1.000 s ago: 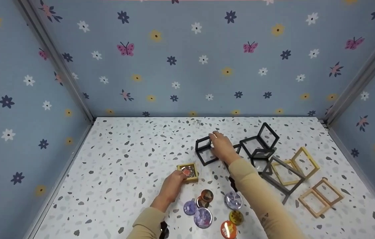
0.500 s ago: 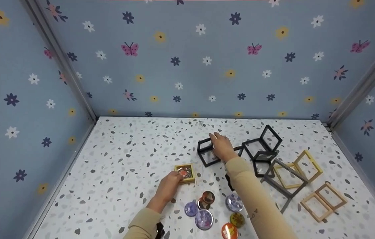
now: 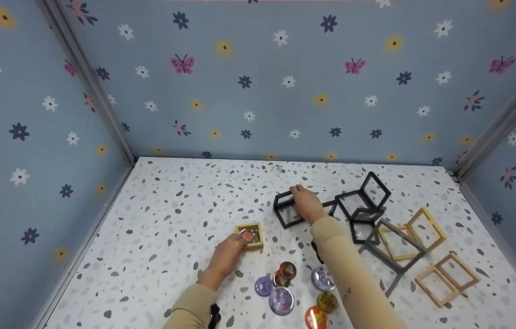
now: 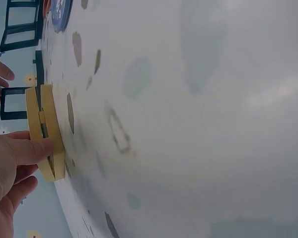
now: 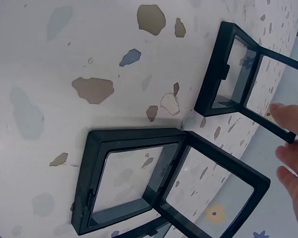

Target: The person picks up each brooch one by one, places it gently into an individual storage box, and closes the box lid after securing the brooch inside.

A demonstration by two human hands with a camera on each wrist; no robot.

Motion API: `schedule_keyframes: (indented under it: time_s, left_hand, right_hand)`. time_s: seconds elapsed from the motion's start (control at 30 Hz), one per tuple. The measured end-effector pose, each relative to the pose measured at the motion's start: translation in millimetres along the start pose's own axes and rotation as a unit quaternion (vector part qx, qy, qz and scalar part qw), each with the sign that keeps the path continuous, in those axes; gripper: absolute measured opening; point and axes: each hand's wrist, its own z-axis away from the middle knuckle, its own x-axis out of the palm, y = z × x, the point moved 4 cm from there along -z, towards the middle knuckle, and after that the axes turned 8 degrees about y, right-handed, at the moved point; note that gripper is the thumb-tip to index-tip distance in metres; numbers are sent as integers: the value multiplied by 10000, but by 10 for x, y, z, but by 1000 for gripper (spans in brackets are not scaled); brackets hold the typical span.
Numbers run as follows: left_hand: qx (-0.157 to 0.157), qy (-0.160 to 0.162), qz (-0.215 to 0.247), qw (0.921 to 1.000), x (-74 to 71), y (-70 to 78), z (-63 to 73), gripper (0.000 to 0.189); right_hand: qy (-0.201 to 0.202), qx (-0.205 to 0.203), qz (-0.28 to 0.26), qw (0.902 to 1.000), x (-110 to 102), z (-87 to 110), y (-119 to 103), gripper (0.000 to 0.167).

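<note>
Head view: left hand (image 3: 226, 256) pinches yellow frame (image 3: 253, 234), right hand (image 3: 307, 204) black frame (image 3: 286, 204).

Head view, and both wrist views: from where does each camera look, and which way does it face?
Head: on the head, facing forward and down across the speckled white tabletop to the blue floral wall; left hand, right hand and beige sleeves show.
Left wrist: on that wrist, facing low along the tabletop to the yellow square frame; parts of both hands show.
Right wrist: on that wrist, facing the open black square frames; only the right hand shows.
Shared: head and left wrist both show the yellow square frame.
</note>
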Motion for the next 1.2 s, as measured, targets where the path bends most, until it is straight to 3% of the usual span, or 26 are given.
schedule_keyframes:
  time_s: [0.1, 0.2, 0.37, 0.53, 0.6, 0.63, 0.67, 0.73, 0.87, 0.9, 0.97, 1.1, 1.13, 1.2]
  left_hand:
    - [1057, 265, -812, 9907, -57, 29, 24, 15]
    - [1134, 338, -918, 9887, -96, -6, 34, 17]
    - [622, 96, -639, 9960, -125, -86, 31, 18]
    - [-438, -46, -96, 9990, -164, -184, -14, 20]
    - [-1344, -96, 436, 9899, -180, -245, -25, 25]
    - [-1554, -142, 503, 9865, -187, -264, -32, 26]
    - [-1478, -177, 426, 9879, -198, -270, -33, 26]
    - [-1854, -206, 618, 9805, -215, -320, -32, 30]
    - [-1877, -255, 492, 9807, -246, -401, -56, 34]
    - [-2216, -231, 660, 9726, -254, -434, -62, 38]
    - [-2251, -205, 584, 9724, -276, -468, -74, 37]
    - [-2664, -202, 882, 9596, -302, -545, -66, 36]
    - [-2693, -196, 911, 9585, -312, -563, -61, 36]
    - [-2412, -254, 770, 9671, -333, -581, -61, 33]
  right_hand:
    - [334, -99, 33, 9994, -10, -9, -12, 26]
    - [622, -158, 6, 9979, -20, -11, -19, 17]
    - [655, -205, -44, 9976, -26, 5, -15, 12]
    - [587, -425, 10, 9974, -37, 14, -33, 11]
    - [591, -538, -16, 9968, -37, 17, -45, 10]
    - [610, -573, -58, 9965, -38, 20, -50, 9]
    - [631, -608, -98, 9961, -38, 24, -55, 7]
    - [633, -659, -153, 9957, -37, 35, -67, 4]
    - [607, -751, -119, 9952, -54, 75, -86, 4]
    - [601, -780, -81, 9951, -58, 84, -93, 5]
    - [620, -832, -30, 9946, -65, 101, -105, 7]
    - [596, -912, -5, 9940, -61, 139, -116, 9]
    - [585, -938, -26, 9939, -60, 151, -119, 9]
    - [564, -994, -50, 9934, -56, 178, -125, 11]
